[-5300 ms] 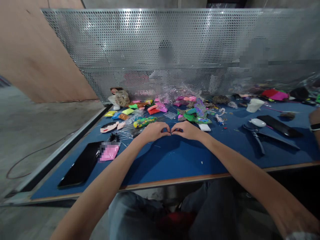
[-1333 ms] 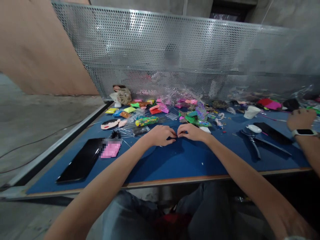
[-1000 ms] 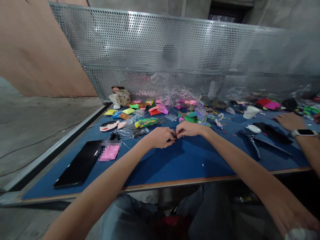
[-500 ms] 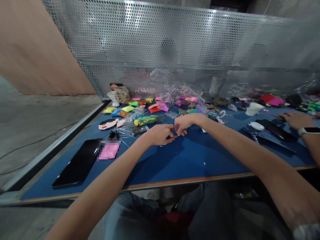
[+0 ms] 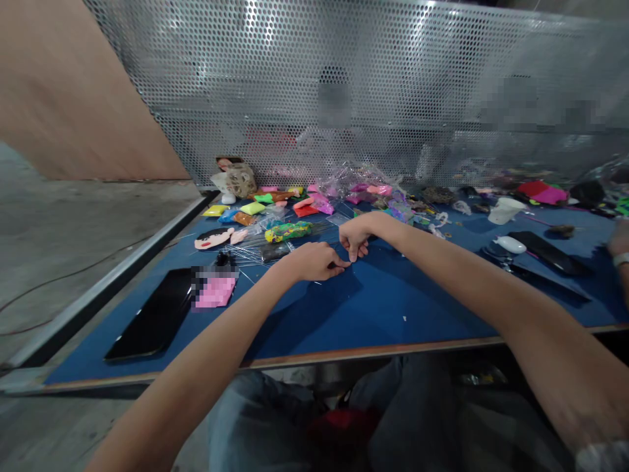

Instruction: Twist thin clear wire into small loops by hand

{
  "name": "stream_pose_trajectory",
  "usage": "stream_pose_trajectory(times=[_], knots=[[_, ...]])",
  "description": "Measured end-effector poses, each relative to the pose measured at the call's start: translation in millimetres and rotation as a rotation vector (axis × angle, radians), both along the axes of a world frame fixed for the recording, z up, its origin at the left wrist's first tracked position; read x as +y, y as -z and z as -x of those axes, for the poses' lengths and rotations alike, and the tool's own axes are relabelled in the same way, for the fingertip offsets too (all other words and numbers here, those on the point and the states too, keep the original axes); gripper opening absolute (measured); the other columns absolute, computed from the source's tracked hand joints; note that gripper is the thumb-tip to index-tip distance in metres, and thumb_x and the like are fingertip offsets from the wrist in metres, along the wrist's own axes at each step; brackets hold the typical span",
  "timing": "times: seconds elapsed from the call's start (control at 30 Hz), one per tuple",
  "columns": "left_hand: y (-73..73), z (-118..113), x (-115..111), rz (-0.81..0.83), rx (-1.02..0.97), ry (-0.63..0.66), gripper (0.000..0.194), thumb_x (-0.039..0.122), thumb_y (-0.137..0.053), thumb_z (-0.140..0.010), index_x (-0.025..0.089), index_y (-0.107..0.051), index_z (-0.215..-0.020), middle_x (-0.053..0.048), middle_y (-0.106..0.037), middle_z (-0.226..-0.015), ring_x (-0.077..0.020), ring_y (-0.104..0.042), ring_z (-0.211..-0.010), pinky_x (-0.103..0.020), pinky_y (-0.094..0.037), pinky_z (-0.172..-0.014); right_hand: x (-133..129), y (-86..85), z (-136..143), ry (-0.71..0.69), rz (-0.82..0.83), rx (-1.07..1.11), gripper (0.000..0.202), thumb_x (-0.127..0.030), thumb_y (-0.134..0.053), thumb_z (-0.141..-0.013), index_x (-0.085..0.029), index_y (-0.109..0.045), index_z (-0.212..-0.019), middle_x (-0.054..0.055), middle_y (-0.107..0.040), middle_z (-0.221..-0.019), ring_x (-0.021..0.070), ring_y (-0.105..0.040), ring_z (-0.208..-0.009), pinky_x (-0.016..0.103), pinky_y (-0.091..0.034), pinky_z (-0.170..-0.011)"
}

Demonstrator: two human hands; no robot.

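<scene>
Over the middle of the blue table [image 5: 373, 328], my left hand [image 5: 319, 261] and my right hand [image 5: 354, 237] meet at the fingertips. Both are closed in a pinch. Whatever sits between the fingers is too small to make out. Left of my left hand lie a green and yellow clay piece [image 5: 287, 231], a dark packet [image 5: 275, 252] and several thin clear sticks. A flat clay face [image 5: 213, 238] with black hair and red lips is farther left.
At the left are a black tablet [image 5: 152, 318] and a pink packet [image 5: 215, 292]. Colourful clay packs [image 5: 307, 208] line the back before a perforated metal screen [image 5: 275, 85]. To the right are a white cup [image 5: 506, 210], a black case [image 5: 550, 252] and a co-worker's hand [image 5: 619, 239].
My fingertips stay together, with the right hand's fingers now pointing more steeply down. The co-worker's hand has drawn back toward the right edge. The view has shifted slightly.
</scene>
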State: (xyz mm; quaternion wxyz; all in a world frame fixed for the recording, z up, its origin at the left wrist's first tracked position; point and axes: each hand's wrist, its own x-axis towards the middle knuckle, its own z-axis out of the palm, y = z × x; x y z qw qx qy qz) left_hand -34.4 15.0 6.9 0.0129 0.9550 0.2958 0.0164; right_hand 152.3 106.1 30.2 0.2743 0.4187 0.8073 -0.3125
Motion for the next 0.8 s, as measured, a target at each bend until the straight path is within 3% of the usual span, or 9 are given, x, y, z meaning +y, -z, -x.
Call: stream_pose_trajectory(times=[0.17, 0.27, 0.33, 0.43, 0.63, 0.8], knots=[[0.5, 3.7, -1.1, 0.027, -0.017, 0.001, 0.032, 0.038, -0.057, -0.094, 0.036, -0.075, -0.120, -0.003, -0.079, -0.093, -0.0180, -0.071, -0.077, -0.025, -0.040, -0.060, -14.5, -13.8, 2.7, -0.052, -0.152, -0.054, 0.048, -0.053, -0.090, -0.058, -0.015, -0.069, -0.078, 0.004, -0.072, -0.069, 0.0205, -0.067, -0.066, 0.030, -0.044, -0.062], [1.0, 6.7, -0.7, 0.054, -0.028, 0.015, 0.034, 0.038, -0.055, -0.096, 0.037, -0.072, -0.126, -0.001, -0.079, -0.093, -0.0171, -0.070, -0.075, -0.024, -0.040, -0.060, -32.4, -25.8, -14.5, -0.108, -0.404, 0.104, 0.025, -0.040, -0.080, -0.076, -0.017, -0.071, -0.081, 0.004, -0.072, -0.073, 0.0180, -0.064, -0.067, 0.029, -0.039, -0.061], [1.1, 7.3, 0.3, 0.061, -0.024, 0.023, 0.035, 0.037, -0.053, -0.097, 0.038, -0.071, -0.128, -0.001, -0.079, -0.093, -0.0168, -0.070, -0.074, -0.024, -0.041, -0.062, -44.0, -28.1, -31.1, -0.118, -0.579, 0.251, 0.018, -0.034, -0.078, -0.079, -0.018, -0.072, -0.083, 0.005, -0.073, -0.080, 0.0183, -0.064, -0.074, 0.028, -0.038, -0.062], [0.8, 6.7, 2.5, 0.061, -0.017, 0.033, 0.035, 0.038, -0.053, -0.098, 0.037, -0.071, -0.127, -0.001, -0.079, -0.093, -0.0168, -0.069, -0.073, -0.024, -0.042, -0.063, -57.3, -16.4, -53.4, -0.098, -0.622, 0.366, 0.017, -0.035, -0.071, -0.087, -0.019, -0.073, -0.088, 0.005, -0.072, -0.083, 0.0177, -0.062, -0.074, 0.028, -0.039, -0.064], [2.3, 8.6, 9.0, 0.109, -0.036, 0.068, 0.034, 0.039, -0.053, -0.098, 0.037, -0.070, -0.128, 0.000, -0.079, -0.100, -0.0158, -0.071, -0.080, -0.023, -0.045, -0.067, -70.6, 30.1, -66.7, -0.142, -0.625, 0.609, 0.026, -0.039, -0.067, -0.092, -0.021, -0.072, -0.109, 0.009, -0.065, -0.112, 0.0209, -0.060, -0.094, 0.032, -0.045, -0.085], [3.7, 7.0, 12.4, 0.101, -0.087, 0.060, 0.032, 0.034, -0.054, -0.097, 0.035, -0.072, -0.123, -0.001, -0.078, -0.102, -0.0161, -0.071, -0.087, -0.023, -0.046, -0.073, -77.1, 41.9, -63.6, -0.134, -0.603, 0.706, 0.015, -0.033, -0.061, -0.095, -0.021, -0.070, -0.099, 0.008, -0.060, -0.113, 0.0211, -0.060, -0.100, 0.033, -0.045, -0.091]])
